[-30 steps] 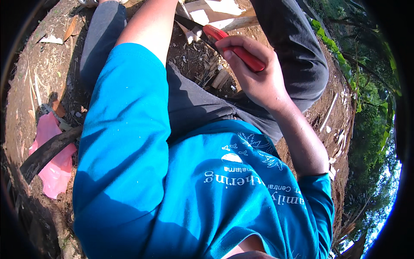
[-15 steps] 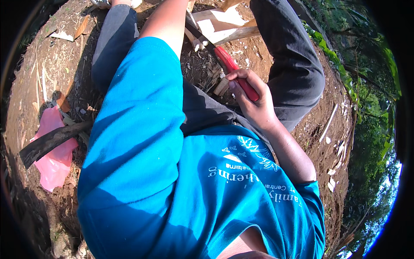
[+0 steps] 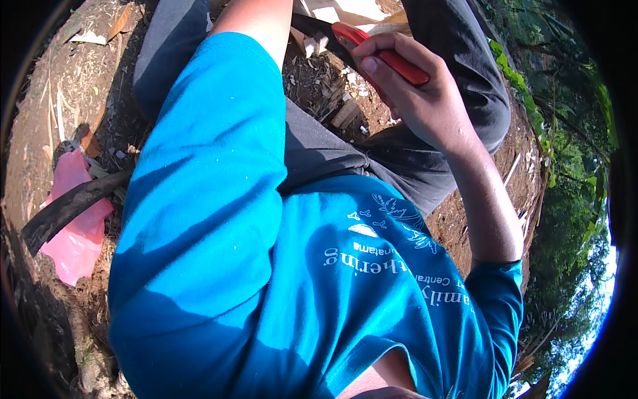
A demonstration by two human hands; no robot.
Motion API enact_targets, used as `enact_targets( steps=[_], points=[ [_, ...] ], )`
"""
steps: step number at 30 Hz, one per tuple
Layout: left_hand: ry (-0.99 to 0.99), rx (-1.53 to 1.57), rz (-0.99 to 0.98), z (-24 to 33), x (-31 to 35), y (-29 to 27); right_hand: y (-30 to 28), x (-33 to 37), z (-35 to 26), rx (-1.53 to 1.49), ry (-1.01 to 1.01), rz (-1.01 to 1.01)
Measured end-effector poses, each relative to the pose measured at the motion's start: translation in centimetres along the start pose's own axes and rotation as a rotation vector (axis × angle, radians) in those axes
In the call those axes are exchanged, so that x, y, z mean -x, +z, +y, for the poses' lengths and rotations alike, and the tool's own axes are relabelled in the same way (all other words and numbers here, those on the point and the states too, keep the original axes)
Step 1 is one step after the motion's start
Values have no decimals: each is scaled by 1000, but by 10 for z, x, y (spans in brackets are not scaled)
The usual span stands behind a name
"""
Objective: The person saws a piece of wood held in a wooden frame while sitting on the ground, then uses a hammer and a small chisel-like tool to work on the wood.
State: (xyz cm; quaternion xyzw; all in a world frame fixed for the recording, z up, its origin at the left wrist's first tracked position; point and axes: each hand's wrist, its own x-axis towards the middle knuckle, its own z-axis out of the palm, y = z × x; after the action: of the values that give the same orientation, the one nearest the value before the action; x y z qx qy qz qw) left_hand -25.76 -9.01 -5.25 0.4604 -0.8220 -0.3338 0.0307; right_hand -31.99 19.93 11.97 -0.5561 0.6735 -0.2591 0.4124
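Chips (image 3: 350,78) litter the ground (image 3: 93,63). The right hand (image 3: 428,93) holds the red saw (image 3: 351,33) with wrapped fingers (image 3: 389,43), its blade (image 3: 314,24) angled toward pale wood (image 3: 362,8) beyond. Long, straight strokes should serve best. The left hand, out of frame: hold cannot be told.

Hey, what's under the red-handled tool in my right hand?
Beneath the red-handled tool in your right hand, brown ground strewn with pale wood chips shows. Ground covered by the tool and hand can't be seen, and your left arm hides the dark blade's far end.
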Motion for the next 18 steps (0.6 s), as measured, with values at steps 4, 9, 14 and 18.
enact_targets(
  steps=[4, 9, 14, 18],
  points=[
    [-62, 16, 13, 3, 3, -4, 13, 12, 12, -115, 34, 43],
    [-62, 19, 2, 4, 4, -3, 59, 71, 55, -241, -19, 181],
    [-21, 2, -24, 1, 4, -3, 47, 65, 25, -186, 73, 180],
    [-2, -5, 35, 1, 7, -1, 33, 68, 37, -189, 98, 133]
  ],
)
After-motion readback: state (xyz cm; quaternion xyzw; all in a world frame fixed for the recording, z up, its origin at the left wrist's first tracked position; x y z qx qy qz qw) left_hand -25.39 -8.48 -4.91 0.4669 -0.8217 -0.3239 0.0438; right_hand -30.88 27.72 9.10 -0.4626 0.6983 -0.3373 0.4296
